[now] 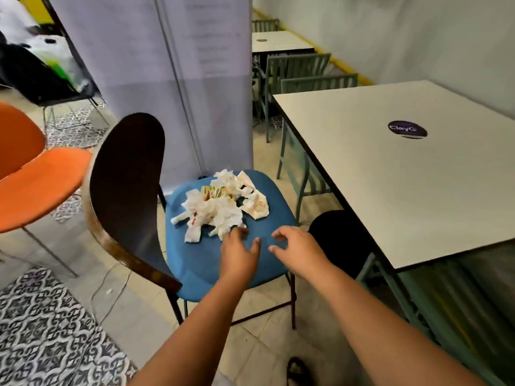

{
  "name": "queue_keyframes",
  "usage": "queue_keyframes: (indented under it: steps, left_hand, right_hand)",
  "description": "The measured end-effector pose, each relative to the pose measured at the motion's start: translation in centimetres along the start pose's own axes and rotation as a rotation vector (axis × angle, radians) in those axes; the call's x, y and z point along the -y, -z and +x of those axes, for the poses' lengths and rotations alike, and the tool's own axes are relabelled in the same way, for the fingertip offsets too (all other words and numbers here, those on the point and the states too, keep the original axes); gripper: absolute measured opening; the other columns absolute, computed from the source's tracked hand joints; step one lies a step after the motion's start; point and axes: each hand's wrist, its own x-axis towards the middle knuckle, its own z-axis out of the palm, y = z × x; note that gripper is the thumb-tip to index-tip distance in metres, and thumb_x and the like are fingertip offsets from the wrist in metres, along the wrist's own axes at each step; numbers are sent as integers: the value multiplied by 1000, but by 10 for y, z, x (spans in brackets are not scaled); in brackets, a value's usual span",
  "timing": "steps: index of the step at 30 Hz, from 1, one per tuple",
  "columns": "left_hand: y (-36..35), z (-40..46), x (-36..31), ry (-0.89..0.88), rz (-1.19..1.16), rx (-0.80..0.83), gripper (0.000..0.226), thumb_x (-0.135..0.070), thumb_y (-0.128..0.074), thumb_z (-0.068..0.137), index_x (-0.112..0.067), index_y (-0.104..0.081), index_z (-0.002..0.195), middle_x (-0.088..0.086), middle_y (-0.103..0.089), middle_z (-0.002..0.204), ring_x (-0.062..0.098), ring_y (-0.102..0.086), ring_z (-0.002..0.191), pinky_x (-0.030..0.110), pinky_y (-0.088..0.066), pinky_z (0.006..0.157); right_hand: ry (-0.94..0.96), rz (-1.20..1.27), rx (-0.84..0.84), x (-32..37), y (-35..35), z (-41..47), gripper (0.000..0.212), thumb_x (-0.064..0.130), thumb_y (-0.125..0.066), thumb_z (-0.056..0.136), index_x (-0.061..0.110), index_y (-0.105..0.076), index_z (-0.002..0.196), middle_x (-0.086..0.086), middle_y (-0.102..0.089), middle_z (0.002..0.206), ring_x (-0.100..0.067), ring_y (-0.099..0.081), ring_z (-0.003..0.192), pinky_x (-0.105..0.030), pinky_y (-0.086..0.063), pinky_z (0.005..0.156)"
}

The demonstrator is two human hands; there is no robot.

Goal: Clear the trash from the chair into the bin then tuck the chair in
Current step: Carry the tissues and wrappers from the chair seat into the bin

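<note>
Two hands, the left hand (239, 253) and the right hand (296, 246). One blue chair (211, 263) bearing one heap of crumpled trash (220, 204) (separate pieces too tangled to count). One orange chair (39, 176). Two benches: near bench (404, 176), far bench (278, 41).

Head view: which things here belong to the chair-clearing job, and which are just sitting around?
Part of the job:
- crumpled napkins and wrappers, piled on the seat
- blue chair
- left hand and right hand, both open, reaching toward the pile

Just around:
- orange chair
- white table with round sticker
- green chairs

No bin clearly visible.
</note>
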Motion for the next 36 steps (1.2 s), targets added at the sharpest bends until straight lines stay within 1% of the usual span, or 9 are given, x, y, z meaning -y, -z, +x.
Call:
queue_keyframes:
  steps: [5,10,15,17,20,23,26,31,36]
  left_hand:
    - [-4,37,11,79,2,-97,40,-27,-67,86,-9,-55,119,12,-54,119,28,-54,111,41,-45,95]
    - [-2,66,25,234,8,-176,41,-19,-66,83,-11,-53,122,12,-51,123,29,-55,110,42,-47,94]
    - [-1,82,43,308,-6,-237,46,-27,-73,77,-18,-56,119,4,-56,122,21,-57,108,40,-50,93]
    - [0,82,49,322,-11,-256,44,-29,-73,77,-18,-57,117,2,-56,121,19,-57,108,38,-50,92]
    - [0,81,53,348,8,-264,46,-34,-75,76,-21,-55,116,3,-52,123,20,-55,109,40,-50,91]
    - [-1,83,56,367,26,-259,49,-33,-75,76,-19,-54,118,5,-49,124,22,-54,110,39,-49,93]
    - [-2,86,57,393,44,-237,50,-30,-75,76,-18,-54,120,6,-47,127,23,-54,112,41,-49,95]
    - [-9,91,56,406,76,-154,55,-26,-75,76,-22,-51,125,6,-46,131,25,-52,115,38,-48,96]
    - [-19,95,54,374,168,-72,67,-26,-77,74,-26,-46,133,5,-43,137,26,-45,124,31,-41,98]
  right_hand:
    - [91,-36,70,7,-15,63,30,29,-67,85,21,-61,113,-2,-58,120,-20,-58,106,-35,-49,90]
    - [247,-169,227,12,-40,113,46,28,-67,84,24,-52,127,-4,-44,129,-26,-53,113,-37,-48,91]
    - [352,-288,340,10,-69,149,55,23,-65,86,30,-41,135,-7,-27,145,-31,-47,121,-39,-47,94]
    - [390,-335,381,11,-80,159,53,19,-62,87,29,-41,135,-10,-25,147,-34,-47,121,-40,-46,94]
    - [406,-334,401,11,-91,170,41,14,-58,87,19,-50,126,-12,-42,128,-35,-54,108,-39,-48,85]
    - [375,-332,432,12,-94,176,20,8,-55,85,11,-64,102,-12,-56,104,-33,-59,95,-36,-47,75]
    - [305,-265,495,14,-86,180,15,10,-58,85,13,-69,96,-10,-67,99,-29,-63,92,-33,-50,77]
    - [245,-157,594,20,-53,183,8,13,-64,84,17,-70,87,-4,-72,92,-18,-63,82,-27,-50,74]
    - [270,-119,676,23,-13,177,10,11,-65,83,21,-68,81,0,-70,83,-18,-66,80,-30,-54,73]
